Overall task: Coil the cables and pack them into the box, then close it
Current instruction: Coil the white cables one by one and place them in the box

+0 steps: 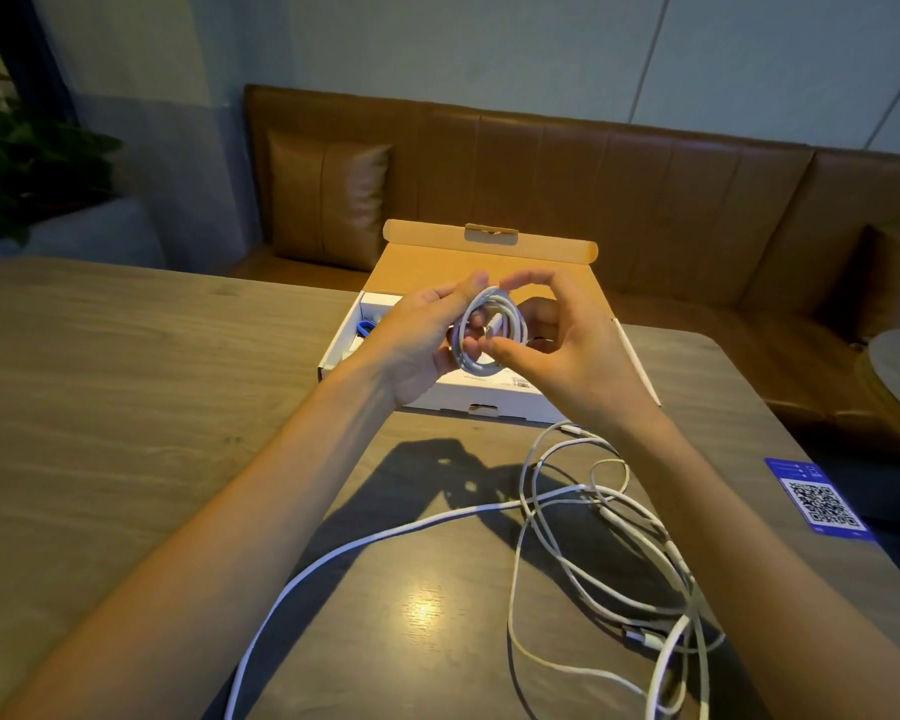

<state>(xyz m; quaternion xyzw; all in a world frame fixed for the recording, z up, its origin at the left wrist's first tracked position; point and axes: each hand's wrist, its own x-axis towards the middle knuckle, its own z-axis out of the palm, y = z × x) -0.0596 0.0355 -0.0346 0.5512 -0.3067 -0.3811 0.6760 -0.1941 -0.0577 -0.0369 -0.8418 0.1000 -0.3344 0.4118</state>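
Over the open box (pixel 437 400), left hand (pixel 417 350) curls its fingers round the coiled cable (pixel 489 332); right hand (pixel 572 361) pinches the loops between thumb and forefinger. Judgement: tuck the free end through so the loops hold, then lay it flat inside; loose cables (pixel 593 537) wait tangled on the table (pixel 126 407). A blue card (pixel 822 504) shows a QR code; box print unreadable.

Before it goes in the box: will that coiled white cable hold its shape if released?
Probably not: no tie shows on the coiled cable, and both the left hand and right hand pinch its loops. Likely floppy and light, judging by how the loose cables sprawl in slack curves on the table.
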